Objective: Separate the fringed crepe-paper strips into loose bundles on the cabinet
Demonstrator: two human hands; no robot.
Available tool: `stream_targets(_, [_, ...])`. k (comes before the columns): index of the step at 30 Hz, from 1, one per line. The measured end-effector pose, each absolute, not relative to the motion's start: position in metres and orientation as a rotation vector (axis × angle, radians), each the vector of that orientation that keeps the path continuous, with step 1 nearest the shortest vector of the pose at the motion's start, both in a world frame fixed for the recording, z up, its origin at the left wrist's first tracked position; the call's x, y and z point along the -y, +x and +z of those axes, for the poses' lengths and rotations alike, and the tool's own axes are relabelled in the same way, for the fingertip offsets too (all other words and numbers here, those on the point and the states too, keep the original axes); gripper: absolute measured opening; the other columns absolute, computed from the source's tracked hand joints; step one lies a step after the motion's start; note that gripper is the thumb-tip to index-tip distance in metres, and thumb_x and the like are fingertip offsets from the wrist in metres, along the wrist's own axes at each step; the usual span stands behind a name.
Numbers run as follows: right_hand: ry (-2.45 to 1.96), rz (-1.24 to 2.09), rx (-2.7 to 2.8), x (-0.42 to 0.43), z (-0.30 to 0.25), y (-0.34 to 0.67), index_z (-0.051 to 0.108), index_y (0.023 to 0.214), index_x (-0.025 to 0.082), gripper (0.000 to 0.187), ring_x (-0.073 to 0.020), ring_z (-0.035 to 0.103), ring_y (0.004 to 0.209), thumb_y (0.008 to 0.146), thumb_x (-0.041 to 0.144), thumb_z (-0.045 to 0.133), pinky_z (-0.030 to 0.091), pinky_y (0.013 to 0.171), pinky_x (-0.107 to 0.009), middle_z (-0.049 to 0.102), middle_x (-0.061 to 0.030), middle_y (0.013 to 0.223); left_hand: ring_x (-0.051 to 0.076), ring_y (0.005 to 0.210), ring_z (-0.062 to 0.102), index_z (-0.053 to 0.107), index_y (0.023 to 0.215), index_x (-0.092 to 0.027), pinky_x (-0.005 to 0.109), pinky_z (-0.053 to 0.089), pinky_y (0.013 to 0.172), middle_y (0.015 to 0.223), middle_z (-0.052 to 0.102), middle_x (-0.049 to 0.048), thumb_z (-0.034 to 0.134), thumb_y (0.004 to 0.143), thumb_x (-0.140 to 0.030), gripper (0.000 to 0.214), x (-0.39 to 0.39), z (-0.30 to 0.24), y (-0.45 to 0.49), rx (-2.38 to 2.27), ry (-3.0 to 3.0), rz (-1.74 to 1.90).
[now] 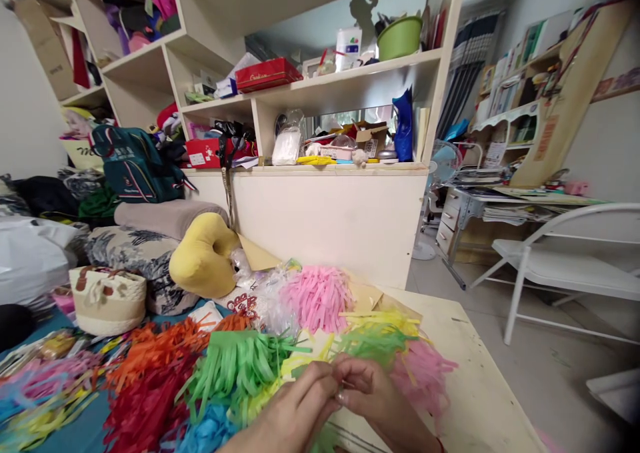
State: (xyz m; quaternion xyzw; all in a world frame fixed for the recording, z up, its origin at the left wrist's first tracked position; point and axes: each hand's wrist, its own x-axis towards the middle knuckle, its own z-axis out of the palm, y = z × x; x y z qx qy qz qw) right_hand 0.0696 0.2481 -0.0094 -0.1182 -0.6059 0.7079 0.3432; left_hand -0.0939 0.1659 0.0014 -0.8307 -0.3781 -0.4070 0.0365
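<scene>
My left hand [300, 405] and my right hand [373, 394] meet over the cream tabletop, fingertips pinched together. What they hold is small and mostly covered by the fingers. Pale green strips [326, 438] show just below my left hand; whether they join what is pinched I cannot tell. Left of my hands lies a green fringed paper bundle [243, 359]. Behind them are looser green strips [377, 341] and yellow strips [395, 321]. A pink fringed bundle [425, 373] lies by my right wrist, and another pink fringe [320, 296] sits farther back.
Orange fringe [160, 349], red fringe [147, 399] and blue fringe [210, 429] lie at the left. Clear plastic bags [275, 299] and a yellow neck pillow [205, 256] are behind. The cream table [480, 373] ends at the right, near a white folding chair [575, 259].
</scene>
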Motion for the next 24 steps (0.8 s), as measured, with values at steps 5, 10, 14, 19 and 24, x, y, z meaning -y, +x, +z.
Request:
stream_targets(5, [-0.493, 1.488, 1.846, -0.250, -0.004, 0.077, 0.071, 0.067, 0.019, 0.005, -0.0146, 0.056, 0.067, 0.071, 0.021, 0.074, 0.044, 0.066, -0.025, 0.061, 0.0002, 0.066, 0.015, 0.087, 0.067, 0.048, 0.117, -0.018, 0.020, 0.054, 0.077, 0.102, 0.064, 0.0080, 0.037, 0.098, -0.022, 0.022, -0.167, -0.004, -0.095, 1.257, -2.516, -0.983])
stream_targets(10, [-0.625, 1.183, 1.832, -0.237, -0.031, 0.081, 0.069, 0.065, 0.017, 0.015, -0.0150, 0.054, 0.062, 0.078, 0.025, 0.067, 0.042, 0.060, -0.025, 0.059, -0.0013, 0.063, 0.014, 0.063, 0.067, 0.054, 0.098, -0.018, 0.020, 0.052, 0.057, 0.075, 0.068, 0.0030, 0.033, 0.100, -0.027, 0.022, -0.175, -0.019, -0.086, 1.148, -2.363, -1.036])
stream_targets(14, [-0.656, 1.342, 1.657, -0.232, -0.056, 0.088, 0.067, 0.067, 0.016, 0.022, -0.0137, 0.050, 0.061, 0.079, 0.034, 0.067, 0.040, 0.057, -0.024, 0.056, -0.0003, 0.064, 0.013, 0.048, 0.061, 0.055, 0.085, -0.019, 0.020, 0.046, 0.046, 0.060, 0.063, 0.0009, 0.030, 0.099, -0.024, 0.029, -0.180, -0.032, -0.072, 1.149, -2.251, -1.149])
stream_targets(19, [-0.705, 1.427, 1.590, -0.234, -0.064, 0.103, 0.063, 0.055, 0.016, 0.030, -0.0108, 0.040, 0.053, 0.075, 0.036, 0.070, 0.037, 0.055, -0.023, 0.044, 0.0038, 0.053, 0.016, 0.049, 0.062, 0.057, 0.090, -0.018, 0.023, 0.045, 0.046, 0.062, 0.065, 0.0028, 0.033, 0.097, -0.022, 0.025, -0.182, -0.035, -0.059, 1.094, -2.182, -1.164])
stream_targets(24, [-0.826, 1.273, 1.594, -0.238, -0.047, 0.118, 0.062, 0.058, 0.017, 0.028, -0.0129, 0.044, 0.056, 0.075, 0.038, 0.069, 0.039, 0.055, -0.023, 0.049, 0.0024, 0.055, 0.016, 0.058, 0.063, 0.060, 0.089, -0.020, 0.023, 0.047, 0.051, 0.069, 0.065, 0.0038, 0.041, 0.088, -0.017, 0.019, -0.187, -0.029, -0.059, 1.213, -2.370, -1.211])
